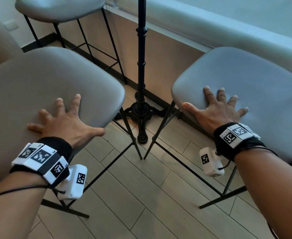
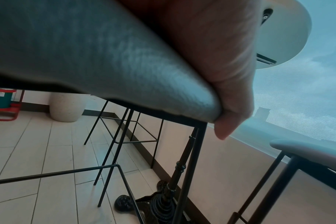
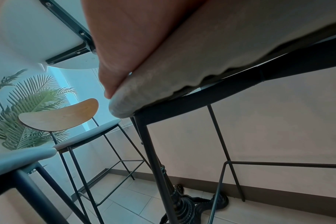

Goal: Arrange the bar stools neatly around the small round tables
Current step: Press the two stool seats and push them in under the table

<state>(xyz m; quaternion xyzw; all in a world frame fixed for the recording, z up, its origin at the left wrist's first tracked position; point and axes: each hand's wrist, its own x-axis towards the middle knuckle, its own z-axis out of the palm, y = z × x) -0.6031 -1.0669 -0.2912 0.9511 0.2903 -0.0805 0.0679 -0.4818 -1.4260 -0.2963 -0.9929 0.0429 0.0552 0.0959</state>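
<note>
Two grey-seated bar stools on thin black legs flank the small table's black pedestal [image 1: 141, 75]. My left hand [image 1: 62, 121] lies on the near right corner of the left stool's seat [image 1: 47, 80], fingers spread and bent on top. In the left wrist view its thumb [image 2: 232, 106] hooks over the seat edge [image 2: 125, 75]. My right hand [image 1: 217, 107] rests spread on the near left corner of the right stool's seat [image 1: 245, 80]. Its thumb [image 3: 125, 45] lies straight along the seat rim [image 3: 182, 78]. The round table top [image 2: 282, 37] shows from below.
A third stool [image 1: 60, 7] with a wooden backrest [image 3: 63, 116] stands beyond the left one by the wall. The pedestal's cast-iron foot [image 1: 141, 114] sits between the stools' legs. A low wall under the window [image 1: 176, 54] runs behind. A pale planter [image 2: 65, 109] and a palm [image 3: 29, 98] stand further off.
</note>
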